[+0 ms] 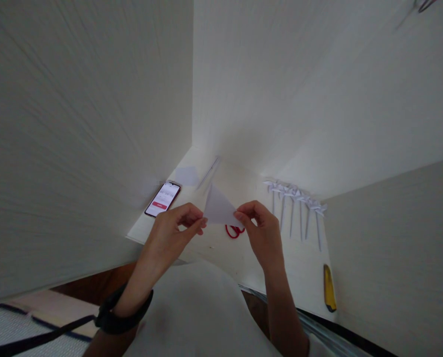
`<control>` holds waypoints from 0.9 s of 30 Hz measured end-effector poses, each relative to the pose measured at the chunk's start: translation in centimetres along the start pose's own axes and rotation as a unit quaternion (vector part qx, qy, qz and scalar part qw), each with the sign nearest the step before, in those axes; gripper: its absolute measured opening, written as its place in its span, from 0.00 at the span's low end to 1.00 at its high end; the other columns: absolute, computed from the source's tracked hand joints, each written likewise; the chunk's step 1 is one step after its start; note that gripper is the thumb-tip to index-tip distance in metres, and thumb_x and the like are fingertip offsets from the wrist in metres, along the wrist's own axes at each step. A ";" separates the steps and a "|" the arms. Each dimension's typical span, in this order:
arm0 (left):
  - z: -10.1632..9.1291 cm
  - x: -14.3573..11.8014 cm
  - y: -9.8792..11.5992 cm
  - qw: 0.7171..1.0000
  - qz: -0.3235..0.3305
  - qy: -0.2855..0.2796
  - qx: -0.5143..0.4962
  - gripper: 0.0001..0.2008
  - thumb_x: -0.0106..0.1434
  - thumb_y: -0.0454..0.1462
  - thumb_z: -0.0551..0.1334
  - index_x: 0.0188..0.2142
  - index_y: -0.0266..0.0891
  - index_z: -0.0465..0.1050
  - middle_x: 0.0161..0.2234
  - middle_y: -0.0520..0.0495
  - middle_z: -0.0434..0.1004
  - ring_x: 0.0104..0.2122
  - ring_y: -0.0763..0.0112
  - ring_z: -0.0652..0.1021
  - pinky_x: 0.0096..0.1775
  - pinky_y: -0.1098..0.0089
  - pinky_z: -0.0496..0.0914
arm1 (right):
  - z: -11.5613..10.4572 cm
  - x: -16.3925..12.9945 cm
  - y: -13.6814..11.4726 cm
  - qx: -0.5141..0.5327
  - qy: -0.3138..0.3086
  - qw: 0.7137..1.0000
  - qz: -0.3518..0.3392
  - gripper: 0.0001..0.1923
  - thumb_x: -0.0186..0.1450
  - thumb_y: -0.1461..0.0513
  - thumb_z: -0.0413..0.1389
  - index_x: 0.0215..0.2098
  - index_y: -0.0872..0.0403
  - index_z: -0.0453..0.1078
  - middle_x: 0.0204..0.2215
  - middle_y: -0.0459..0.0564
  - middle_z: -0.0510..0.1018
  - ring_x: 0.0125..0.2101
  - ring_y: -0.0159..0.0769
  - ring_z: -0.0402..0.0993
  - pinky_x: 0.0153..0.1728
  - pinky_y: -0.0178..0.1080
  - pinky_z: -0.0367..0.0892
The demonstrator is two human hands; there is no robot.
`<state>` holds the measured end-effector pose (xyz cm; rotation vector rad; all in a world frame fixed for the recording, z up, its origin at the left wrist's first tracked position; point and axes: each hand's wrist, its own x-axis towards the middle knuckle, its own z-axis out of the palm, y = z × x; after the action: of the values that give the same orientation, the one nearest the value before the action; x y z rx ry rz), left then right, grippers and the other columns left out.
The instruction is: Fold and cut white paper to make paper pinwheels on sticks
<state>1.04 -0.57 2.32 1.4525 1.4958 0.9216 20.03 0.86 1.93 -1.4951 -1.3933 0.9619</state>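
Observation:
A white paper triangle (220, 209) is stretched between my hands above the table, its long edge toward me. My left hand (182, 224) pinches the left corner between thumb and fingers. At the right corner, my right hand (257, 225) holds the paper in the same kind of pinch. Just beneath the paper lie scissors with red handles (235, 232), their blades hidden by the sheet. A black band (122, 312) with a strap circles my left wrist.
A phone (163, 199) with a lit screen lies at the left, near a paper sheet (186, 175) and a thin white stick (208, 172). Several paper pieces on sticks (295, 194) form a row at the right. A yellow cutter (329, 288) lies along the right edge. Walls enclose the table (281, 267).

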 end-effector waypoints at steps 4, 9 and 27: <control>-0.5 0.0 -0.1 1.000 -0.001 0.010 0.007 0.08 0.57 0.39 0.63 0.24 0.40 0.71 0.22 0.54 0.77 0.24 0.72 0.77 0.31 0.73 0.70 | -0.3 0.1 0.1 0.015 -0.034 0.999 0.008 0.01 0.58 0.64 0.57 0.28 0.52 0.71 0.27 0.45 0.77 0.30 0.34 0.73 0.34 0.37 0.66; -0.5 0.1 -0.4 1.000 -0.007 0.004 -0.013 0.08 0.57 0.39 0.63 0.24 0.40 0.71 0.22 0.54 0.77 0.24 0.72 0.77 0.31 0.73 0.71 | -0.5 0.0 0.4 -0.004 -0.027 1.000 0.012 0.03 0.58 0.63 0.56 0.27 0.52 0.69 0.24 0.45 0.75 0.27 0.34 0.71 0.32 0.37 0.64; 0.5 -0.5 0.8 0.993 0.013 -0.106 0.048 0.07 0.61 0.38 0.60 0.27 0.40 0.71 0.24 0.52 0.77 0.27 0.69 0.78 0.34 0.72 0.69 | 0.8 0.3 -1.6 -0.040 -0.099 0.993 -0.043 0.07 0.58 0.61 0.60 0.24 0.53 0.69 0.21 0.42 0.71 0.26 0.32 0.67 0.28 0.34 0.61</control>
<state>1.75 -1.02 2.91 1.5900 1.3809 0.6949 18.76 1.21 3.12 -1.4158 -1.6427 1.0327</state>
